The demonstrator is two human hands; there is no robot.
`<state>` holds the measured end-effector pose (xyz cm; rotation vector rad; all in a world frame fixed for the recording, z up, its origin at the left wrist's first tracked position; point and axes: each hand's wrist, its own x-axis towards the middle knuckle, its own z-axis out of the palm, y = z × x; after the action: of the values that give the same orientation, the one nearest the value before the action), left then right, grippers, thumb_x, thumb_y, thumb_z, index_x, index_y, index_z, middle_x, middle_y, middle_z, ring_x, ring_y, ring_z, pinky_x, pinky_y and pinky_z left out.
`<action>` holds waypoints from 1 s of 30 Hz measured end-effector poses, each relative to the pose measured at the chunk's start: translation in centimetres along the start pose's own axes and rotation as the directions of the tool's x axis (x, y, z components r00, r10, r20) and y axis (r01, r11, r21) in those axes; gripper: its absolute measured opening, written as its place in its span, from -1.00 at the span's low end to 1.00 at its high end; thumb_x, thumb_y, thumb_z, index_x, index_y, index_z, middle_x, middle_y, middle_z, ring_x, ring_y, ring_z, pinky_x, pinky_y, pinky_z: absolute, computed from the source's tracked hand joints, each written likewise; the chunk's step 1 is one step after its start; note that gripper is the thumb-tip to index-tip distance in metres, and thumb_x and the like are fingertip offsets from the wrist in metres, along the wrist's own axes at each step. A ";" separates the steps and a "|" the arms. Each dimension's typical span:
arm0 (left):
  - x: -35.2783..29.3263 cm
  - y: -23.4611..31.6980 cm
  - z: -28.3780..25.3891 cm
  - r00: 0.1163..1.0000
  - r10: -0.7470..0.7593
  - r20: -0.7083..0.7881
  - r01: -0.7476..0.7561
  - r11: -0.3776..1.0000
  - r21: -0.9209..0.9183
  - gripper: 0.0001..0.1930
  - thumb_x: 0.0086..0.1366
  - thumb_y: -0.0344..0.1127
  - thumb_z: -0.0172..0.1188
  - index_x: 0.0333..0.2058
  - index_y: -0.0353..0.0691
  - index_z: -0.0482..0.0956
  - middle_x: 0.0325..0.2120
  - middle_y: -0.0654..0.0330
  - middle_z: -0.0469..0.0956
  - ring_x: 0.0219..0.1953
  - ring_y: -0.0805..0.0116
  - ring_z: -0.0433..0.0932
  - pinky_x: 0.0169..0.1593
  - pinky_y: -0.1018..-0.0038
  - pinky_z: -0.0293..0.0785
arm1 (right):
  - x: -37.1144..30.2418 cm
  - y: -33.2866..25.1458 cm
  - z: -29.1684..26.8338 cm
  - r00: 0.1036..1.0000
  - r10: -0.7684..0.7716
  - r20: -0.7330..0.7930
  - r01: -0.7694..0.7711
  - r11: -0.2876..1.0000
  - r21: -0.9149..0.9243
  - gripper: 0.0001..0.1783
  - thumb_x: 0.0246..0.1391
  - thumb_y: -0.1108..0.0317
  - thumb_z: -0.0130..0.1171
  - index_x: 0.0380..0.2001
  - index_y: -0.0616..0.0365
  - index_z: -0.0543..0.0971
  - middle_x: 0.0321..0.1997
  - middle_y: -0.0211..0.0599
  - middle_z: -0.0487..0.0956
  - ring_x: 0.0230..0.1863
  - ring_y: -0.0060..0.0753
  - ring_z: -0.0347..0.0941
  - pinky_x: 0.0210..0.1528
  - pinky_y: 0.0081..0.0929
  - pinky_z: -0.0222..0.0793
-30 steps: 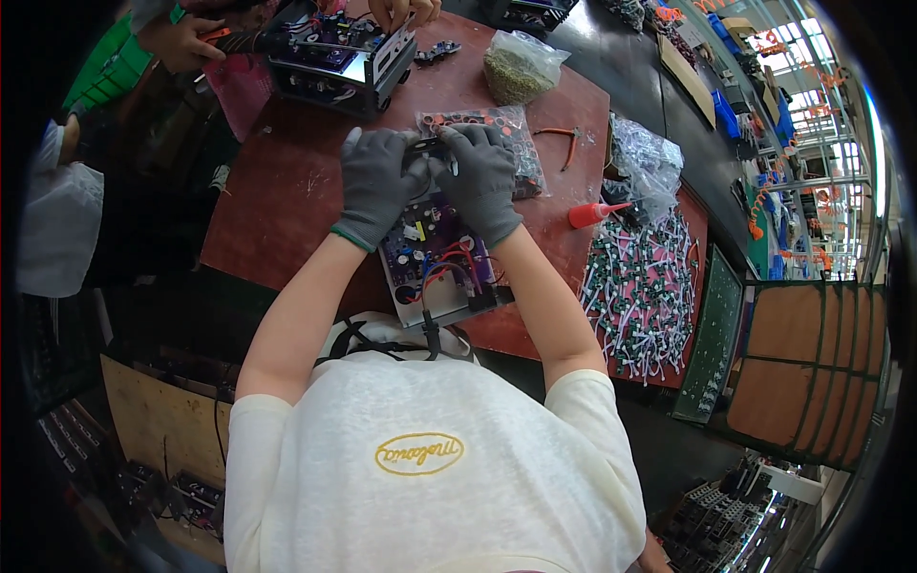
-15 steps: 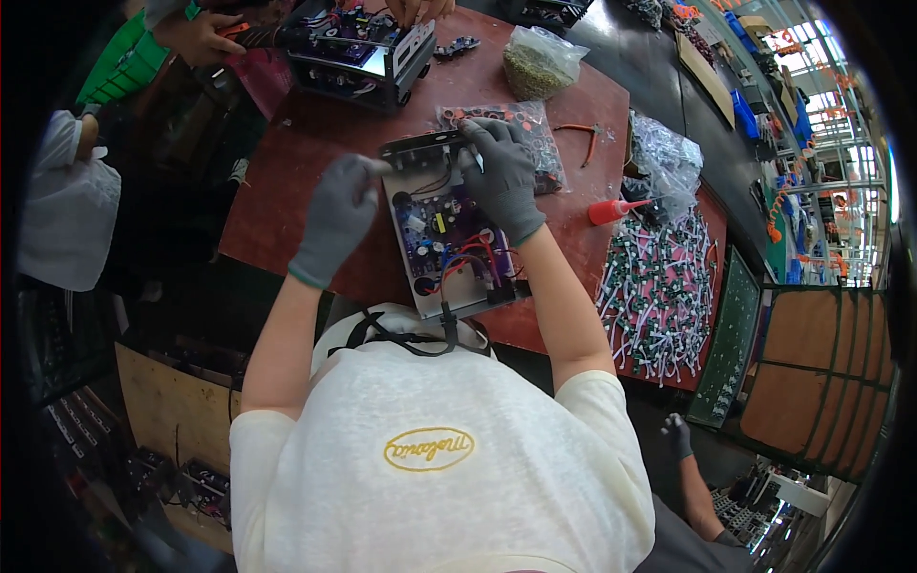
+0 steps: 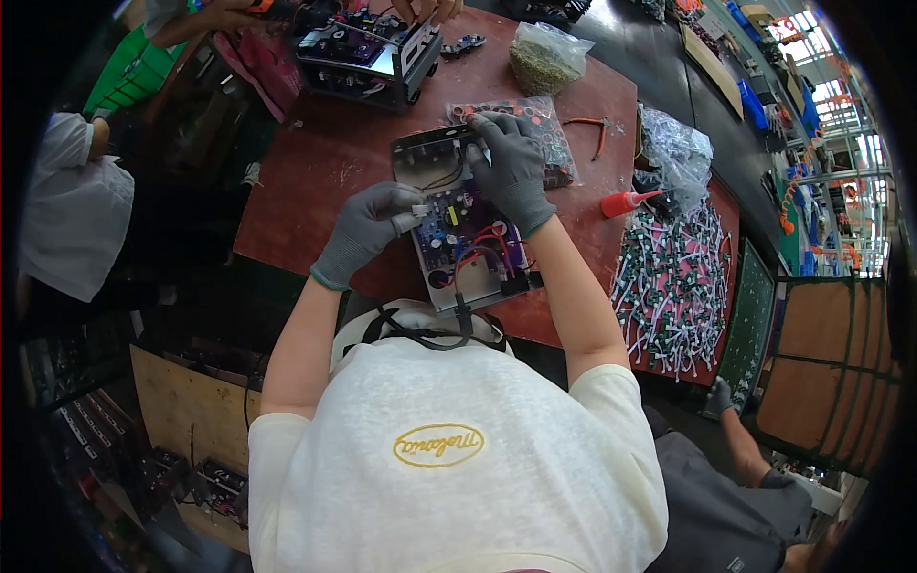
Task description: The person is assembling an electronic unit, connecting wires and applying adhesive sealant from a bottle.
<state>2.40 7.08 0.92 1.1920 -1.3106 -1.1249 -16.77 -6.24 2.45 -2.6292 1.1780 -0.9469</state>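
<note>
An open metal case (image 3: 476, 288) with a purple circuit board (image 3: 457, 222) inside lies before me on the red table. Red, blue and black wires run over the board's near end, and a black cable leads out toward my body. My grey-gloved left hand (image 3: 368, 229) is at the board's left edge, its thumb and fingertips closed around a small white part (image 3: 418, 210). At the far right corner my right hand (image 3: 516, 177), also in a grey glove, grips the case's black end panel (image 3: 430, 138), fingers curled over its rim.
Behind the case lies a clear bag of small black and orange parts (image 3: 554, 143). Pliers (image 3: 600, 138), a red bottle (image 3: 626, 202) and a pile of white-wired boards (image 3: 669, 286) are on the right. Another person's hands work at a second case (image 3: 368, 72); a bag of granules (image 3: 546, 62) stands nearby.
My left hand has come down from beside the far left corner to the board's left edge. My right hand keeps its place on the case. The person at lower right has moved further into view.
</note>
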 end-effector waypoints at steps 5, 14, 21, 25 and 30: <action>0.1 -2.3 -0.4 0.983 -0.097 -0.156 0.069 0.982 -0.177 -0.81 0.20 -0.38 0.26 -0.22 -0.29 0.60 -0.36 0.26 0.60 -0.30 0.55 0.53 -0.22 0.57 0.48 | -0.1 0.3 0.4 1.000 -0.003 -0.020 0.004 1.000 0.015 -0.54 -0.09 0.37 0.16 -0.02 0.01 0.49 -0.04 -0.30 0.50 0.00 -0.09 0.39 0.01 -0.22 0.36; 1.8 -1.3 1.0 0.916 0.290 -0.278 0.000 0.692 0.722 -0.83 0.20 -0.28 0.16 -0.48 -0.25 0.48 -0.50 0.09 0.46 -0.46 0.08 0.47 -0.40 0.30 0.39 | -0.2 0.3 0.1 1.000 0.019 -0.023 -0.018 1.000 0.018 -0.57 -0.08 0.38 0.15 -0.05 0.04 0.49 -0.08 -0.25 0.48 -0.01 -0.07 0.38 -0.02 -0.22 0.36; 2.6 -3.0 2.3 0.933 0.264 -0.246 0.036 0.611 0.791 -0.83 0.19 -0.25 0.12 -0.46 -0.22 0.49 -0.44 0.08 0.46 -0.34 0.03 0.47 -0.32 0.19 0.39 | -0.1 0.4 0.5 0.999 0.016 -0.043 -0.015 1.000 0.022 -0.60 -0.11 0.31 0.18 -0.10 -0.01 0.52 -0.10 -0.25 0.50 -0.01 -0.08 0.39 -0.03 -0.18 0.38; 3.0 -3.1 2.6 0.924 0.278 -0.264 0.057 0.582 0.811 -0.84 0.18 -0.25 0.12 -0.45 -0.22 0.50 -0.42 0.08 0.45 -0.31 0.04 0.45 -0.30 0.19 0.40 | 0.0 0.5 0.6 0.998 0.026 -0.049 -0.024 0.999 0.026 -0.62 -0.11 0.31 0.18 -0.12 -0.02 0.53 -0.11 -0.27 0.51 -0.02 -0.09 0.41 -0.03 -0.18 0.38; 3.0 -3.4 2.9 0.917 0.274 -0.290 0.103 0.540 0.835 -0.84 0.16 -0.25 0.13 -0.45 -0.23 0.50 -0.39 0.07 0.43 -0.27 0.05 0.43 -0.29 0.20 0.40 | 0.0 0.9 0.8 0.998 0.010 -0.061 -0.007 0.999 0.052 -0.61 -0.11 0.31 0.18 -0.11 -0.01 0.52 -0.10 -0.28 0.52 -0.03 -0.10 0.42 -0.04 -0.17 0.39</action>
<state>-0.34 3.84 -2.46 1.8999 -1.6045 -0.0449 -16.87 -6.91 1.50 -2.5709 1.1605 -1.0496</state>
